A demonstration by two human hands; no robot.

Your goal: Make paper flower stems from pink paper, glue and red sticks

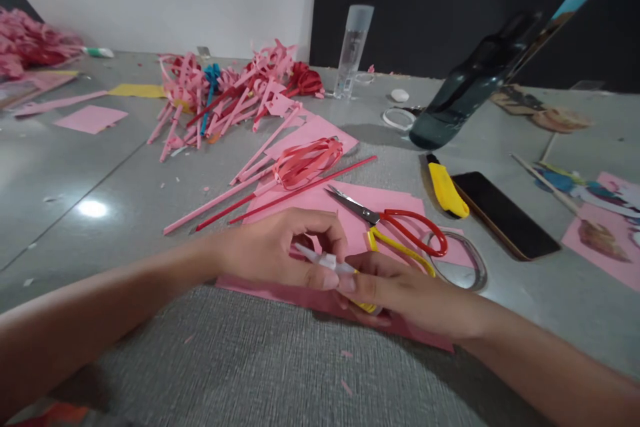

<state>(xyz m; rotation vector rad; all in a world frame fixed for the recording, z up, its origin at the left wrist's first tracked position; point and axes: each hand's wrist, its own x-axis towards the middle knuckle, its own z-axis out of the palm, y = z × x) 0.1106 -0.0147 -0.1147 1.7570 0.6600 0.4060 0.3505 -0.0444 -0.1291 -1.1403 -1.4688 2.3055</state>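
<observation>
My left hand and my right hand meet over a stack of pink paper sheets near the table's front edge. Together they pinch a small white tube-like thing with a pointed tip; a bit of yellow shows under my right fingers. Scissors with one red and one yellow handle lie on the pink paper just behind my right hand. A pink and red paper flower on a stick lies beyond my left hand.
A heap of pink, red and blue paper flowers sits at the back. A dark bottle, a clear tube, a yellow cutter, a black phone and a tape ring lie at the right.
</observation>
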